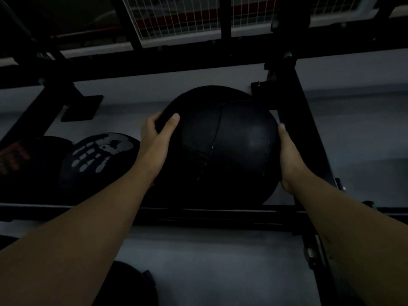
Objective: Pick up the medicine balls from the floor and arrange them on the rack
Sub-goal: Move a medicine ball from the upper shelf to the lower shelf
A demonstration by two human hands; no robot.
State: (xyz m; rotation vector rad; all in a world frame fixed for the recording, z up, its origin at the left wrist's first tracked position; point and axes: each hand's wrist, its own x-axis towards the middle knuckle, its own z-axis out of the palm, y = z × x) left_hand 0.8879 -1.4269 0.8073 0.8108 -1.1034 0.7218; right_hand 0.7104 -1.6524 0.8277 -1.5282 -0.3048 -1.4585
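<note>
A large plain black medicine ball (223,146) with stitched seams sits between the rails of the black metal rack (198,213). My left hand (157,140) clasps its left side, thumb on top. My right hand (289,155) presses flat against its right side. Just to the left, a second black ball (97,160) with a white skeleton-hand print rests on the same rails. Further left lies a third dark ball (24,164) with red lettering. The scene is very dim.
A black upright post (293,111) of the rack stands just right of the held ball. A dark rounded object (130,286) lies on the grey floor below. White wire mesh (176,16) shows at the top behind the frame.
</note>
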